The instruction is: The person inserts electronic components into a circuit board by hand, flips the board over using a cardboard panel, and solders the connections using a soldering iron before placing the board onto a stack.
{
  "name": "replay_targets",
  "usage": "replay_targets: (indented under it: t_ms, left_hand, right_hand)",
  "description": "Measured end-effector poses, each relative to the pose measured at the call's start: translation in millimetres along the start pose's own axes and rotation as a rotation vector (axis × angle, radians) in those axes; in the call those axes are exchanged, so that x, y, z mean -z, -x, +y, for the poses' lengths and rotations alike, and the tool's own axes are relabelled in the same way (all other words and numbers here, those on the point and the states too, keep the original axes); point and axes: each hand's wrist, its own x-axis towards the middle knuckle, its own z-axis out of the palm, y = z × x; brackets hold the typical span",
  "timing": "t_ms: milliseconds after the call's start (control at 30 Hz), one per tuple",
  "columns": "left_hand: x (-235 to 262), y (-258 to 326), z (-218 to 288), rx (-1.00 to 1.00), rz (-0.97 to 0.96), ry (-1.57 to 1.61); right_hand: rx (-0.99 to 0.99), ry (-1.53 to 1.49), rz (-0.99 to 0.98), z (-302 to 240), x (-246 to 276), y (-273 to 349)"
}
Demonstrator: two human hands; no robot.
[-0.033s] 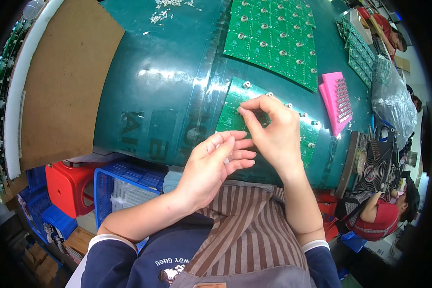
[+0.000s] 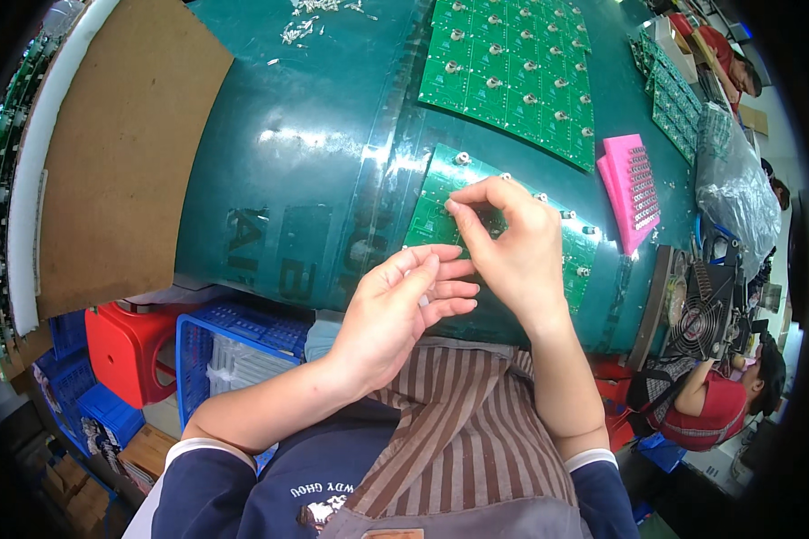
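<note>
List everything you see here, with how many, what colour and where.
table: one, dark green, centre
near circuit board: one, green, table's near side
far circuit board: at least one, green, beyond it
loose pieces: many, white, table's far left
pad: at least one, pink, table's right
metal parts: many, silvery, rowed on it
panel: one, brown, left
stool: one, red, lower left
crates: several, blue, lower left
plastic bag: one, clear, right
fan: one, black, right
other people: at least two, in red, right
apron: one, brown-striped, bottom centre
left hand: one, bare, near board's front
right hand: one, bare, over near board
</note>
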Motion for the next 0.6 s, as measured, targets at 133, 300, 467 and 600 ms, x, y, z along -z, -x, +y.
replay_targets:
  t_ms: [133, 300, 467, 600]
  left_hand:
    - [2, 0, 0, -0.001, 0.006, 0.008]
    - [2, -1, -1, -0.002, 0.004, 0.018]
    - [2, 0, 0, -0.006, -0.005, 0.017]
    - [4, 0, -1, -0.011, -0.012, 0.031]
  right_hand:
    - [-0.016, -0.027, -0.044, -1, 3, -5]
    - [-0.009, 0.008, -0.030, -3, 0, -4]
    - [0.038, 0.045, 0.018, 2, -4, 2]
    - [0.038, 0.052, 0.033, 0, -7, 3]
